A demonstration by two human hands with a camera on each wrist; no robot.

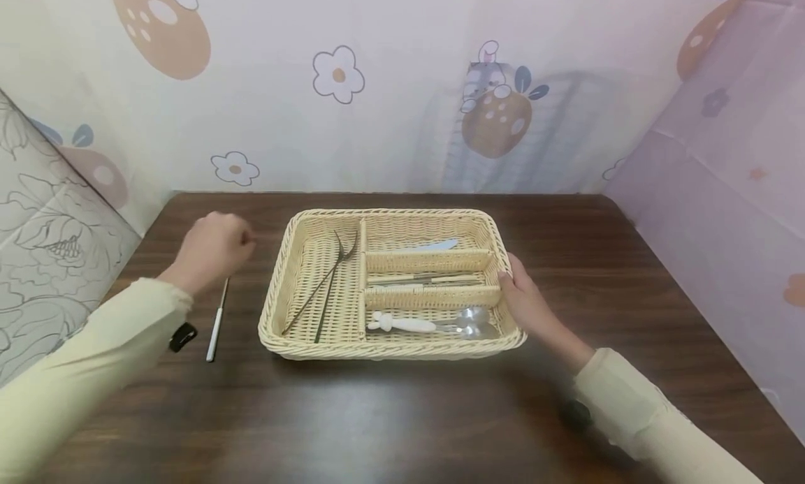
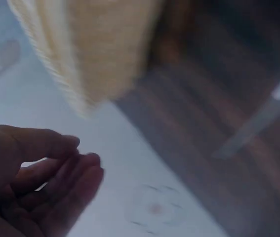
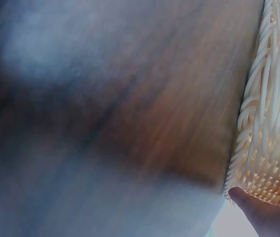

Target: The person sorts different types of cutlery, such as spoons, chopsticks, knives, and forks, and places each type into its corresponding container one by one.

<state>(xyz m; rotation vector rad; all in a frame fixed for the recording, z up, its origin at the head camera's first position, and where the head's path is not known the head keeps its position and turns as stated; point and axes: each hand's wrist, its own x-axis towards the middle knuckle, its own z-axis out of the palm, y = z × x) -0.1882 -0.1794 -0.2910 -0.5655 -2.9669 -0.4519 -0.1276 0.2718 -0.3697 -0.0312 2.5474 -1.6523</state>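
Observation:
A cream woven cutlery basket (image 1: 363,274) stands on the table. My right hand (image 1: 531,302) grips its right side; the thumb (image 3: 246,200) lies over the rim in the right wrist view. My left hand (image 1: 210,250) is raised to the left of the basket, apart from it. In the left wrist view its fingers (image 2: 83,185) are loosely bent, thumb near the fingertips, with nothing between them. Below it on the table lies a white-handled utensil (image 1: 216,330) with a slim metal end, blurred in the left wrist view.
Two dark forks (image 1: 330,281) cross in the basket's left compartment. A knife (image 1: 437,245) lies in the back right one, more thin cutlery (image 1: 428,281) in the middle, and spoons (image 1: 465,323) in front, one white-handled. Patterned cloth (image 1: 390,121) hangs behind the dark wooden table (image 1: 390,421).

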